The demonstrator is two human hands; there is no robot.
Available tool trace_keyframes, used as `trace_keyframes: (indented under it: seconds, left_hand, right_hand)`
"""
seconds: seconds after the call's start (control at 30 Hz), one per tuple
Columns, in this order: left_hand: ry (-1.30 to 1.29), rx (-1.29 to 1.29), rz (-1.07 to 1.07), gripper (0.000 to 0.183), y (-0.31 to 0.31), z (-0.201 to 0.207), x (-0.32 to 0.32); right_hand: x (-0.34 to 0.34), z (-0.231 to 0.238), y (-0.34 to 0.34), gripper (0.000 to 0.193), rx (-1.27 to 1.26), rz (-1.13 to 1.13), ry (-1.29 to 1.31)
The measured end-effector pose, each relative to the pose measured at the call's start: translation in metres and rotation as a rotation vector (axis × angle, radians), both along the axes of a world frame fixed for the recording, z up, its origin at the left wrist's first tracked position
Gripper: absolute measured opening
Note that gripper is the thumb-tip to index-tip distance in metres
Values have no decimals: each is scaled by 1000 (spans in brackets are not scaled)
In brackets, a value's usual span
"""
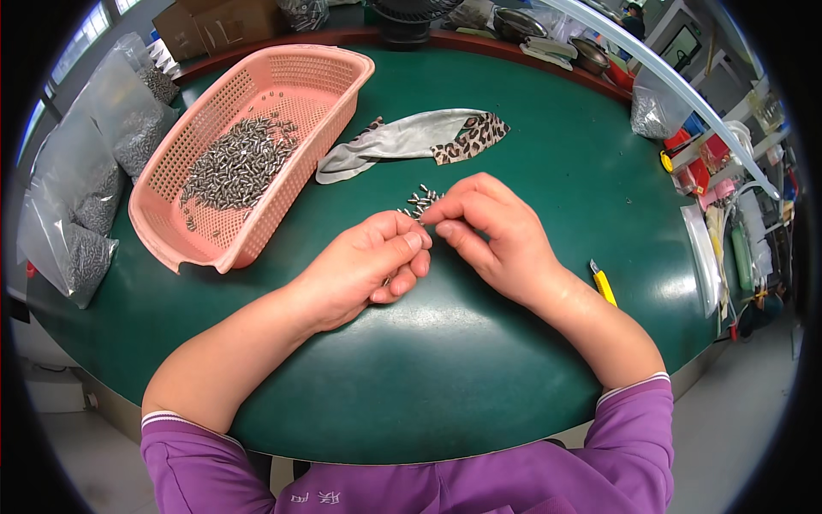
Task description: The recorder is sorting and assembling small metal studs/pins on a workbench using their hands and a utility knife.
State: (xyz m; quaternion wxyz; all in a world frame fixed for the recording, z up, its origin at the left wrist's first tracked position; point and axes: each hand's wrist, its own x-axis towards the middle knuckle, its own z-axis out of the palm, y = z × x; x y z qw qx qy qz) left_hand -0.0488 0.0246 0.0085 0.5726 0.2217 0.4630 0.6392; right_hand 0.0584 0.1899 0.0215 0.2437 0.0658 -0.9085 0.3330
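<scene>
My left hand (pixel 377 261) is closed, with a bit of a small metal part (pixel 387 281) showing between its curled fingers. Thumb and index finger of that hand are pressed together at the tips. My right hand (pixel 501 236) has its fingers bent, and its index fingertip meets the left fingertips; anything pinched there is too small to make out. Just beyond the fingertips lies a small pile of shiny, short cylindrical metal parts (pixel 421 198) on the green table (pixel 411 377). Many more metal parts (pixel 244 163) fill the middle of a pink plastic basket (pixel 248 248) at the left.
A grey cloth with leopard-print ends (pixel 394 152) lies behind the pile. Near my right forearm is a yellow utility knife (pixel 604 286). Clear bags of metal parts (pixel 90 206) line the left edge; another bag (pixel 652 116) stands at far right. A cardboard box (pixel 214 30) sits behind.
</scene>
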Motion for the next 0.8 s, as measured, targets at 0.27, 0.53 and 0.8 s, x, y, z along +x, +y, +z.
trace_keyframes:
  seconds: [0.27,0.53,0.8]
  left_hand:
    - [-112,-57,68,21,0,2,-1]
    - [-144,-18,87,25,-1,2,-2]
    - [-137,-13,72,23,-1,0,-3]
  right_hand:
    - [0,-8,7,16,187,-144,-49]
    - [1,-9,9,19,273,-140,-110]
    - [0,-10,7,14,244,-141,-127]
